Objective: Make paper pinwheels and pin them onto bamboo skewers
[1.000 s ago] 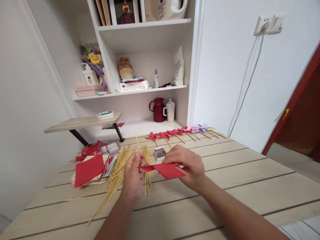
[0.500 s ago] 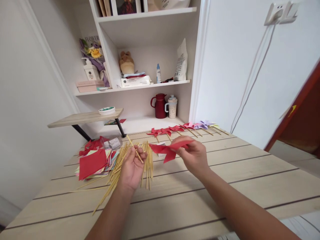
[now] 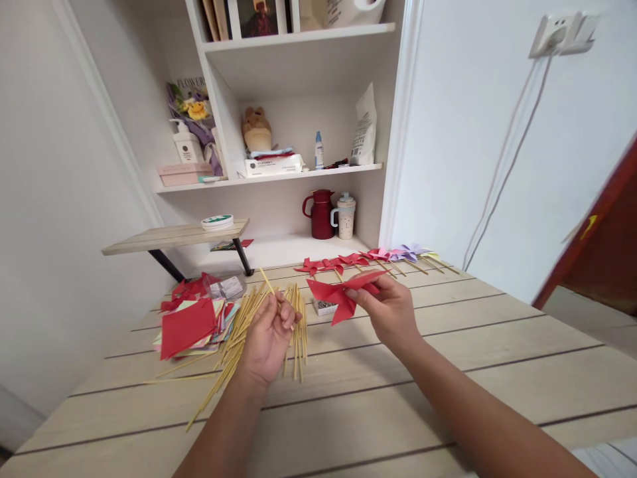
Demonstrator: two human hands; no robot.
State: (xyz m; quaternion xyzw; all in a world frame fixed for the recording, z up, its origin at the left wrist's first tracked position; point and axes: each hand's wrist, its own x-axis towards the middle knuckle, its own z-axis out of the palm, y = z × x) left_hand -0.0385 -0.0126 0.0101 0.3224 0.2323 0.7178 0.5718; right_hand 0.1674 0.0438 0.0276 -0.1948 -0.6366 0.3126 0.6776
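My left hand is closed around a thin wooden stick, whose upper end pokes out above the fingers. Below and around it lies a loose pile of wooden sticks on the table. My right hand pinches a red paper pinwheel by its right side, its blades pointing left and down. Partly hidden behind the pinwheel is a small white box with little metallic pieces in it. The pinwheel and the stick in my left hand are apart.
Coloured paper squares lie stacked at left, near a clear plastic box and red folded paper. Finished pinwheels on sticks line the table's back edge. A small raised shelf, a dark red jug and a cup stand behind.
My left fingers have curled further round the stick, which now stands a little steeper. The pinwheel in my right hand has turned slightly, and more of the small white box shows.
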